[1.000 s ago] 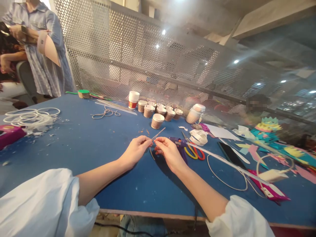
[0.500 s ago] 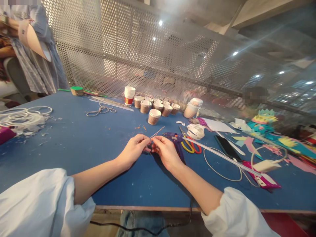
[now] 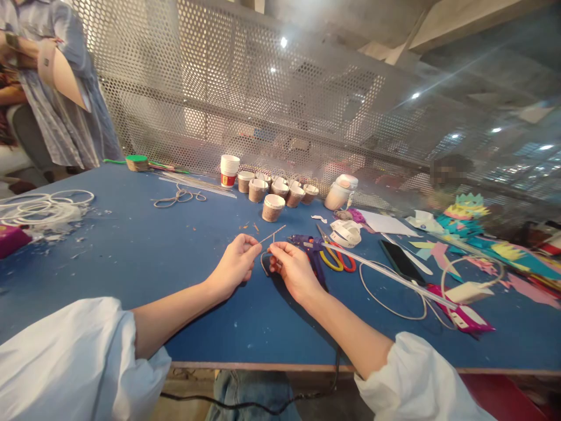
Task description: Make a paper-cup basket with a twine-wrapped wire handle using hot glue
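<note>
My left hand (image 3: 235,263) and my right hand (image 3: 293,270) meet over the middle of the blue table (image 3: 144,257). Both pinch a thin pale cord (image 3: 270,235). Its free end sticks up and away from my fingers, and a small loop of it hangs between the two hands. Just right of my right hand lie a purple glue gun (image 3: 309,242) and scissors with yellow and red handles (image 3: 336,259).
Several brown-wrapped paper cups (image 3: 273,207) and a stack of white cups (image 3: 229,169) stand at the back. White rings (image 3: 39,206) lie left; a phone (image 3: 400,263), wire hoop (image 3: 390,289) and paper crowns (image 3: 464,213) right. A person in a striped shirt (image 3: 61,93) stands far left.
The view shifted slightly. My hands have drawn a little apart, so a small loop of cord now shows between them; the free end still points up and away.
</note>
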